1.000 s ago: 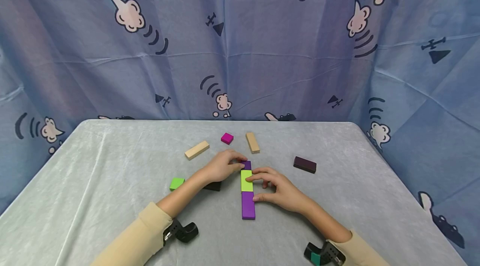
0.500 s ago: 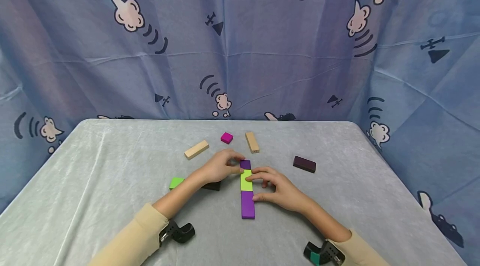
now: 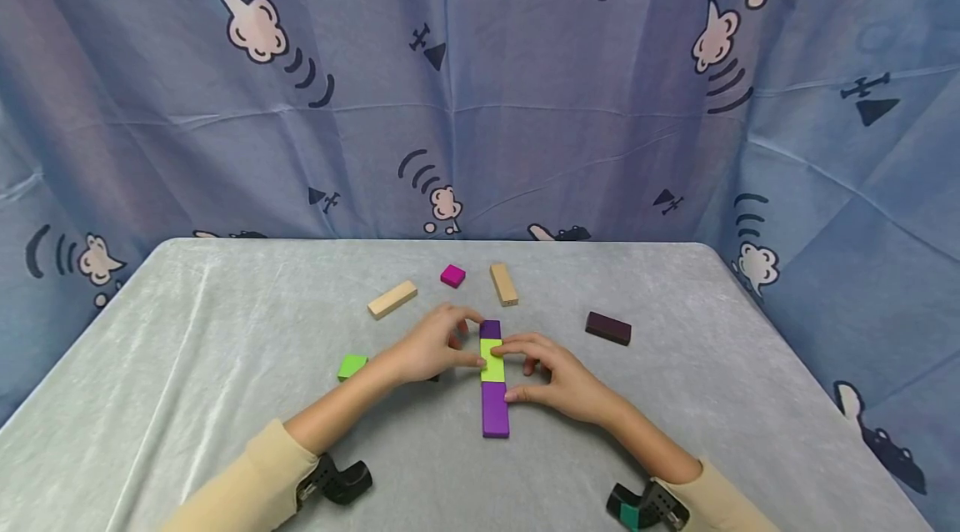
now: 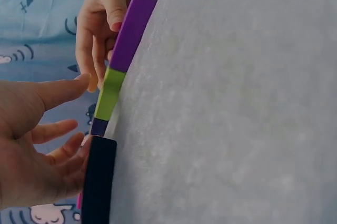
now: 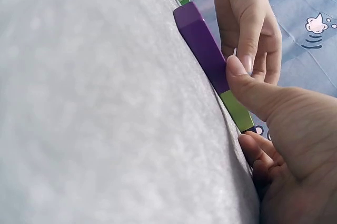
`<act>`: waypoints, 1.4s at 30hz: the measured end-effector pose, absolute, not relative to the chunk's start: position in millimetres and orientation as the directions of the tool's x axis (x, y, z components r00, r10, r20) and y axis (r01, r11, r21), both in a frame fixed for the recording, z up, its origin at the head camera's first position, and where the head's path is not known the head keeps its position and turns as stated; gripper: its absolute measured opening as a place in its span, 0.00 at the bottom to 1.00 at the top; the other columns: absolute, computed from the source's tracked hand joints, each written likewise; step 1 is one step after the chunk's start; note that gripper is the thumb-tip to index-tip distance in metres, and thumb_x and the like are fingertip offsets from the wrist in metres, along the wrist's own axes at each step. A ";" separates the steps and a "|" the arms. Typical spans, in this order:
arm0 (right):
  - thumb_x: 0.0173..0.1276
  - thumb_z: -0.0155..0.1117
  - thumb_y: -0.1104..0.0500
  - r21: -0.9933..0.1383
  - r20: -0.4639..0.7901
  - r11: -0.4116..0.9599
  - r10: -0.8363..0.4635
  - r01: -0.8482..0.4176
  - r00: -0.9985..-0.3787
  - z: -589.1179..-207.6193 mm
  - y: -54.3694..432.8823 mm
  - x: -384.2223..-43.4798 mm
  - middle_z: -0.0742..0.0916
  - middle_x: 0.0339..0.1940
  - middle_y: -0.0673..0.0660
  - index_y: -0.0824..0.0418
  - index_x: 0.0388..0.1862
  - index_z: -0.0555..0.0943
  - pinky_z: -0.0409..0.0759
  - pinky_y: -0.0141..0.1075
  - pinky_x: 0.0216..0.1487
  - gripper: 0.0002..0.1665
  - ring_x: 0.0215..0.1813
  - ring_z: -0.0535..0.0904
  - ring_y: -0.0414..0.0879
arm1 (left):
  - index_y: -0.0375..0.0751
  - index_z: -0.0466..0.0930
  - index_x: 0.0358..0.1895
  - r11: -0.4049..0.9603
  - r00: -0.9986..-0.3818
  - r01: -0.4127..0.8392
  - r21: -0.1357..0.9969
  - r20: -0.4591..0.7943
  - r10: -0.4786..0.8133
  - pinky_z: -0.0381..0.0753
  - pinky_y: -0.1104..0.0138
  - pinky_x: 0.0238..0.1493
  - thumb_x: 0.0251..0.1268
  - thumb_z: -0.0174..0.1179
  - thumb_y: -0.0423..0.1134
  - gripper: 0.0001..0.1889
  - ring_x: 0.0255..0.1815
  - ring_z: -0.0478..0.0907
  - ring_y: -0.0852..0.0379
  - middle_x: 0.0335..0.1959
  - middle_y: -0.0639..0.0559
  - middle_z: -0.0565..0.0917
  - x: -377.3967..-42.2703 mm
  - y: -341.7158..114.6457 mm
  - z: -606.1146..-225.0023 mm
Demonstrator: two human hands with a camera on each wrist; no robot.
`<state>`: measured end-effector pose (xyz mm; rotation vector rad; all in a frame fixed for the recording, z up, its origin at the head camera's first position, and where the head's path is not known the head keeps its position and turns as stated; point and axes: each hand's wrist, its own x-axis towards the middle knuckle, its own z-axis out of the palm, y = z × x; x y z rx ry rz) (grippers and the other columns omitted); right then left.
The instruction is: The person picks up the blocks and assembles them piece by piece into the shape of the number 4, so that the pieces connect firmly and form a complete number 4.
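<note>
In the head view, a row of blocks lies end to end down the middle of the table. It has a long purple block (image 3: 495, 415) nearest me, a lime-green block (image 3: 491, 369) in the middle and a dark purple block (image 3: 491, 330) at the far end. My right hand (image 3: 562, 378) has its thumb against the purple block's right side and its index fingertip at the lime-green block. On the other side, my left hand (image 3: 431, 348) has thumb and fingers spread along the row, nothing in its grasp. A black block (image 4: 99, 182) lies below the left hand, mostly hidden in the head view.
Two plain wooden blocks, one at left (image 3: 392, 299) and one at right (image 3: 504, 284), lie beyond the row with a magenta block (image 3: 452, 276) between them. A dark brown block (image 3: 608, 328) is at right, and a green block (image 3: 352, 367) by my left forearm.
My left hand has shifted toward me along the row, its thumb moving from the dark purple block to beside the lime-green one, and its fingers have spread. The right hand stays put.
</note>
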<state>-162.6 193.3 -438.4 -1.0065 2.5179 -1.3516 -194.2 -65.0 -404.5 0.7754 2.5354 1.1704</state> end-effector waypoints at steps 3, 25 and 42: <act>0.64 0.79 0.62 -0.772 0.230 0.368 -0.600 -0.519 -0.767 -438.8 193.5 -162.3 0.83 0.65 0.65 0.64 0.67 0.81 0.78 0.34 0.47 0.32 0.42 0.76 0.45 | 0.33 0.78 0.66 0.532 -0.826 0.373 0.760 0.010 0.564 0.79 0.64 0.46 0.64 0.77 0.40 0.30 0.43 0.78 0.54 0.51 0.41 0.80 -189.2 -66.3 -401.5; 0.61 0.81 0.62 -0.784 0.222 0.371 -0.580 -0.497 -0.784 -437.4 193.3 -161.8 0.84 0.64 0.63 0.64 0.67 0.80 0.76 0.34 0.46 0.35 0.42 0.76 0.46 | 0.40 0.83 0.44 0.454 -0.753 0.401 0.796 0.004 0.658 0.75 0.71 0.43 0.55 0.82 0.40 0.19 0.38 0.78 0.64 0.34 0.58 0.84 -176.2 -65.8 -408.5; 0.61 0.81 0.62 -0.782 0.216 0.377 -0.583 -0.496 -0.783 -437.1 192.6 -162.0 0.83 0.64 0.63 0.64 0.68 0.80 0.76 0.34 0.46 0.35 0.41 0.76 0.47 | 0.42 0.85 0.43 0.483 -0.761 0.453 0.749 0.043 0.647 0.74 0.67 0.48 0.53 0.83 0.41 0.18 0.40 0.77 0.66 0.35 0.60 0.85 -174.5 -63.4 -411.7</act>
